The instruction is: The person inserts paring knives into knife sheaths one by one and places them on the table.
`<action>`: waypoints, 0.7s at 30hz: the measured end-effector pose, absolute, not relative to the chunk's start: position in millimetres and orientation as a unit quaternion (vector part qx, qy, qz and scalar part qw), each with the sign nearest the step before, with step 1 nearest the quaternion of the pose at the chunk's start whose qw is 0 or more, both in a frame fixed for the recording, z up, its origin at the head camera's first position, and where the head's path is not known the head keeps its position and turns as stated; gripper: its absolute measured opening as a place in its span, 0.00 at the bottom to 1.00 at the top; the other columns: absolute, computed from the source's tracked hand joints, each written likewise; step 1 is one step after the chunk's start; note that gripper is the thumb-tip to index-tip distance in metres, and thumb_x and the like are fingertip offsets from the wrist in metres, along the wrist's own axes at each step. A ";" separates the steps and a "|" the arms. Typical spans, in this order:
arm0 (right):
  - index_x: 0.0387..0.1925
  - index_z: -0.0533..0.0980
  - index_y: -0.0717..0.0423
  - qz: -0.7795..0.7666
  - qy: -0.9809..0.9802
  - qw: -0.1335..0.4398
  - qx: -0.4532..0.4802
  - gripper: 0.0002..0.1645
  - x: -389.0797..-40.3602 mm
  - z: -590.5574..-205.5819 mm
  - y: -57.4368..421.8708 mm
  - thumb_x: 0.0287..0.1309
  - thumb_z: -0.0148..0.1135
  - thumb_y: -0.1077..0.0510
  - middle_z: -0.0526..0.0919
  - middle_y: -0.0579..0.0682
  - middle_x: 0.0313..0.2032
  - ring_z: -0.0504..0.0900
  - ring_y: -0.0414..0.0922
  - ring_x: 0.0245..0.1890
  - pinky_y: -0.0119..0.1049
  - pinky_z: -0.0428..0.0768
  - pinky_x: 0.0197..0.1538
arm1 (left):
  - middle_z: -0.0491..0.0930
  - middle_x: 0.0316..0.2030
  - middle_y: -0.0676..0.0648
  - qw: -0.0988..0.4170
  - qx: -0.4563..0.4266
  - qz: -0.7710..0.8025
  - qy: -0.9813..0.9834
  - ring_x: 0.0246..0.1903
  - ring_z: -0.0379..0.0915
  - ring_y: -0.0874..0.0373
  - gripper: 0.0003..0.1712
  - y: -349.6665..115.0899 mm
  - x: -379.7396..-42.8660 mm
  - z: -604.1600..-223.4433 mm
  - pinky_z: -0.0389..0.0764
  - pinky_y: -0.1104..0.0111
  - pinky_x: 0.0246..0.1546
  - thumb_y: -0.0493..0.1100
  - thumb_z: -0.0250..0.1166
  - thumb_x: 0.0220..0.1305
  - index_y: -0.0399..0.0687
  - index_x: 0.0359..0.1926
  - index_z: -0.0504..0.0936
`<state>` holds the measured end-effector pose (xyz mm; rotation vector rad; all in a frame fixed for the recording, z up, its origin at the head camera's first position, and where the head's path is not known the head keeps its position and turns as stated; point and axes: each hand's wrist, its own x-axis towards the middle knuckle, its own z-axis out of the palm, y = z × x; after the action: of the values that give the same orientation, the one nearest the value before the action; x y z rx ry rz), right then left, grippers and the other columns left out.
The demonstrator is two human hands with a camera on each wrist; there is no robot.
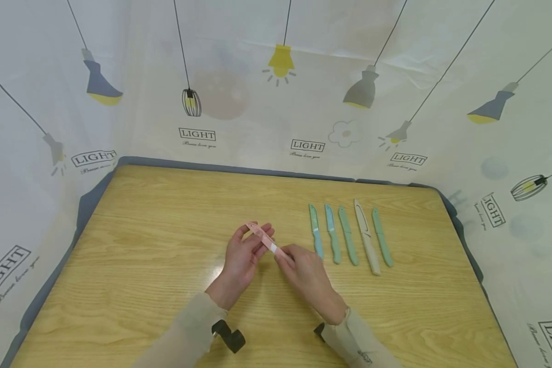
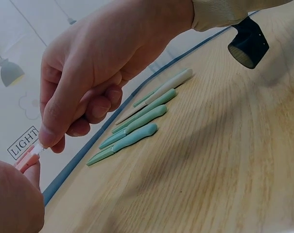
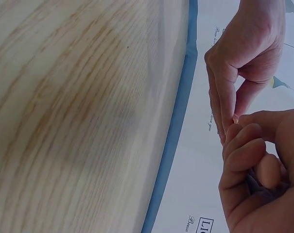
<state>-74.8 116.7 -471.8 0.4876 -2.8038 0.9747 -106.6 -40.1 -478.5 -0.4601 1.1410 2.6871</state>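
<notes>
A slim pink knife [image 1: 264, 237] slants between both hands above the table, with a pale band showing near its handle. The left hand [image 1: 243, 255] pinches the blade end, which looks like a pink sheath, between thumb and fingers. At the other end the right hand [image 1: 305, 273] grips the handle, its fingers curled round it. Much of the handle is hidden in that palm. In the left wrist view only a short pink piece [image 2: 27, 159] shows between the left hand [image 2: 13, 196] and the right hand [image 2: 83, 82]. The right wrist view mostly hides the knife behind fingers.
Right of the hands lies a row of several knives: one with a green blade end and blue handle [image 1: 318, 245], one blue with green handle [image 1: 334, 248], green ones [image 1: 382, 237] and a longer cream one [image 1: 370, 250]. A printed curtain [image 1: 257, 138] surrounds the wooden table [image 1: 156, 214].
</notes>
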 end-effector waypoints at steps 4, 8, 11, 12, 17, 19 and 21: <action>0.35 0.81 0.55 0.324 -0.931 0.059 0.156 0.12 -75.3 -472.7 116.1 0.64 0.60 0.51 0.74 0.39 0.22 0.69 0.35 0.20 0.27 0.71 0.21 | 0.74 0.57 0.33 0.095 -0.157 0.904 0.387 0.54 0.75 0.46 0.28 -36.9 -105.2 -480.4 0.77 0.63 0.54 0.28 0.50 0.70 0.32 0.68 0.54; 0.36 0.81 0.55 0.326 -0.933 0.044 0.144 0.13 -75.9 -473.5 115.6 0.64 0.59 0.50 0.74 0.38 0.23 0.69 0.35 0.21 0.27 0.72 0.21 | 0.75 0.56 0.33 0.096 -0.162 0.903 0.386 0.53 0.76 0.47 0.29 -34.7 -104.0 -482.5 0.78 0.63 0.53 0.28 0.51 0.69 0.32 0.68 0.54; 0.36 0.81 0.55 0.323 -0.935 0.037 0.140 0.13 -76.2 -474.5 115.6 0.65 0.59 0.50 0.74 0.39 0.23 0.70 0.35 0.21 0.27 0.72 0.21 | 0.75 0.56 0.33 0.094 -0.165 0.903 0.386 0.53 0.76 0.47 0.29 -34.1 -103.3 -483.6 0.78 0.63 0.53 0.27 0.51 0.69 0.32 0.68 0.54; 0.36 0.81 0.55 0.320 -0.936 0.035 0.141 0.13 -76.4 -475.2 115.7 0.65 0.59 0.49 0.74 0.38 0.23 0.70 0.35 0.21 0.27 0.72 0.21 | 0.75 0.56 0.33 0.092 -0.166 0.902 0.389 0.53 0.76 0.47 0.29 -34.1 -103.2 -483.8 0.78 0.63 0.52 0.27 0.51 0.69 0.31 0.68 0.54; 0.36 0.82 0.55 0.285 -0.946 0.036 0.152 0.15 -78.3 -477.9 116.7 0.65 0.58 0.48 0.74 0.38 0.23 0.69 0.35 0.21 0.27 0.71 0.21 | 0.76 0.54 0.32 0.080 -0.174 0.896 0.401 0.52 0.76 0.44 0.27 -34.8 -104.7 -486.1 0.79 0.62 0.51 0.27 0.54 0.67 0.31 0.65 0.57; 0.36 0.82 0.55 0.267 -0.950 0.038 0.156 0.16 -79.1 -478.1 117.2 0.65 0.58 0.48 0.75 0.39 0.24 0.70 0.36 0.22 0.27 0.71 0.22 | 0.77 0.54 0.32 0.078 -0.175 0.895 0.403 0.53 0.75 0.43 0.28 -34.9 -106.0 -487.5 0.80 0.62 0.50 0.27 0.55 0.66 0.31 0.64 0.58; 0.36 0.83 0.55 0.246 -0.956 0.041 0.155 0.16 -80.0 -478.0 117.6 0.65 0.58 0.47 0.76 0.40 0.26 0.70 0.36 0.23 0.28 0.71 0.23 | 0.76 0.54 0.31 0.077 -0.171 0.893 0.409 0.53 0.75 0.42 0.29 -34.6 -107.2 -488.6 0.80 0.62 0.50 0.28 0.56 0.66 0.30 0.65 0.57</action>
<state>-80.0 117.6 -478.0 0.4752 -2.9267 0.7533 -107.2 -34.6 -488.6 -0.5125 1.2256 2.6756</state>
